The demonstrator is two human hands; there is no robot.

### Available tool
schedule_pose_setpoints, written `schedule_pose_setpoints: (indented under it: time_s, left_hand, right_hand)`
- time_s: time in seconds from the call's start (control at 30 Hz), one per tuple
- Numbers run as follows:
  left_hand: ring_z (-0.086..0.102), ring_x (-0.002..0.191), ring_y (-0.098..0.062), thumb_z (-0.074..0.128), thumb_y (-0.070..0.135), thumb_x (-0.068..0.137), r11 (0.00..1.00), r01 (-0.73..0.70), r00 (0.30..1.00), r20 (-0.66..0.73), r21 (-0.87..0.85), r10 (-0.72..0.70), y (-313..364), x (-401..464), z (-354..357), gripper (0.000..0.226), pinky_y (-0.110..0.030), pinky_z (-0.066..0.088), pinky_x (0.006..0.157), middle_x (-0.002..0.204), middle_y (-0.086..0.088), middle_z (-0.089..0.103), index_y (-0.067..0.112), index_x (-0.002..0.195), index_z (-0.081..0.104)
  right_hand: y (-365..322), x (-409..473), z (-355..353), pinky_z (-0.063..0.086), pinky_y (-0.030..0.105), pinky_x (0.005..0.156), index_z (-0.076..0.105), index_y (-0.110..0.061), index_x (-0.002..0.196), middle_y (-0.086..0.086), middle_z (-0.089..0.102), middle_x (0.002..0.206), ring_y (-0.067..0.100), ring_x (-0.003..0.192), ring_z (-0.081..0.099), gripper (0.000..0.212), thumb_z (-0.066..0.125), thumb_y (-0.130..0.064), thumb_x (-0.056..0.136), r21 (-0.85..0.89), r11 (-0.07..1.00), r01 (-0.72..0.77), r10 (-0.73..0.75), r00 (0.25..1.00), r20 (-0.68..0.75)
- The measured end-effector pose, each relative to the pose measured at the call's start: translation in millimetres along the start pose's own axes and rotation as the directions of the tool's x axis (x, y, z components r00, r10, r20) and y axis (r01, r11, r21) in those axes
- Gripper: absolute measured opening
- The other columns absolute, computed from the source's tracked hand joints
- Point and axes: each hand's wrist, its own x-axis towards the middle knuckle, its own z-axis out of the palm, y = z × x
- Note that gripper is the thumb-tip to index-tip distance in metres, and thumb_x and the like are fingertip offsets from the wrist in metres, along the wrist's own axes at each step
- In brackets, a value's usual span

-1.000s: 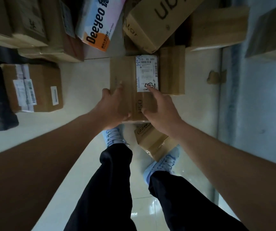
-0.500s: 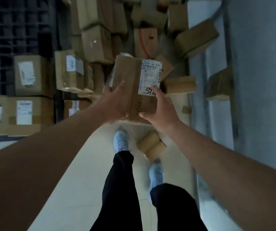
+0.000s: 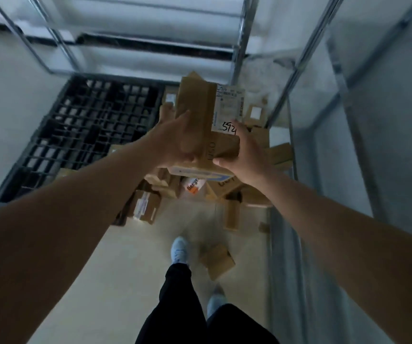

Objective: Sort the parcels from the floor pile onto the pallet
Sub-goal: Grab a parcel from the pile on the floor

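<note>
Both hands, left hand [image 3: 175, 142] and right hand [image 3: 243, 155], gripped the labelled parcel [image 3: 205, 120], held up over the floor pile [image 3: 200, 192]. Carry step; next likely swing left, set on black pallet [image 3: 80, 135].

A brown cardboard parcel [image 3: 201, 125] sits in the middle, held up between the left hand [image 3: 175, 142] at 9 o'clock and the right hand [image 3: 243, 155] at 3 o'clock. The black plastic grid pallet [image 3: 88, 130] lies at 9 o'clock of it. The pile of brown boxes [image 3: 200, 192] lies under it at 6 o'clock, on the pale floor [image 3: 125, 269].
</note>
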Motion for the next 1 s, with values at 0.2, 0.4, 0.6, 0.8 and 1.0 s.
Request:
schedule_pose_setpoints:
  time_s: [0.2,0.4,0.6,0.8,1.0]
  left_hand:
    - [0.030,0.146,-0.044,0.092,0.036,0.072,0.972,-0.161,0.949,-0.243,0.171,0.200,22.6,-89.3,-83.3,0.120,-0.046,0.039,0.113,0.162,-0.002,-0.001,0.017,0.161,0.013]
    - [0.032,0.147,-0.035,0.094,0.034,0.071,0.991,-0.039,0.927,-0.365,0.129,0.084,11.6,-169.4,-136.1,0.116,-0.032,0.034,0.112,0.167,-0.015,0.013,0.007,0.160,0.024]
    - [0.038,0.141,-0.031,0.095,0.027,0.069,0.995,0.004,0.915,-0.403,0.101,0.037,-41.2,-234.1,-165.4,0.107,-0.027,0.040,0.100,0.165,-0.008,0.013,0.012,0.155,0.033]
    - [0.045,0.136,-0.032,0.096,0.031,0.067,0.997,0.015,0.910,-0.414,0.073,0.017,-133.0,-290.4,-199.7,0.101,-0.039,0.048,0.103,0.161,-0.007,0.019,0.016,0.150,0.040]
    - [0.047,0.135,-0.036,0.095,0.030,0.069,0.998,-0.015,0.926,-0.375,0.058,0.035,-248.6,-342.6,-244.4,0.106,-0.044,0.050,0.106,0.163,-0.011,0.017,0.007,0.153,0.034]
  right_hand:
    - [-85.5,-53.3,-45.4,0.033,0.042,0.118,0.036,-0.020,0.160,0.012,0.042,0.154,0.031,0.143,0.041,0.093,0.088,-0.031,0.084,-0.156,0.961,0.228,-0.237,0.971,-0.040]
    - [-163.7,-95.5,-47.7,0.037,0.046,0.121,0.044,-0.016,0.155,0.013,0.044,0.153,0.032,0.145,0.039,0.084,0.087,-0.028,0.084,-0.198,0.898,0.393,-0.401,0.916,-0.002]
    - [-230.5,-125.5,-7.7,0.038,0.046,0.120,0.041,-0.017,0.158,0.013,0.042,0.155,0.031,0.143,0.042,0.087,0.086,-0.029,0.085,-0.186,0.875,0.447,-0.445,0.894,0.052]
    - [-311.8,-142.1,68.6,0.039,0.047,0.120,0.039,-0.017,0.158,0.014,0.042,0.151,0.032,0.140,0.044,0.090,0.088,-0.027,0.083,-0.145,0.891,0.431,-0.423,0.902,0.081]
    - [-405.1,-151.6,170.0,0.042,0.048,0.117,0.039,-0.018,0.157,0.015,0.046,0.149,0.033,0.138,0.046,0.090,0.088,-0.028,0.082,-0.163,0.894,0.417,-0.407,0.909,0.091]
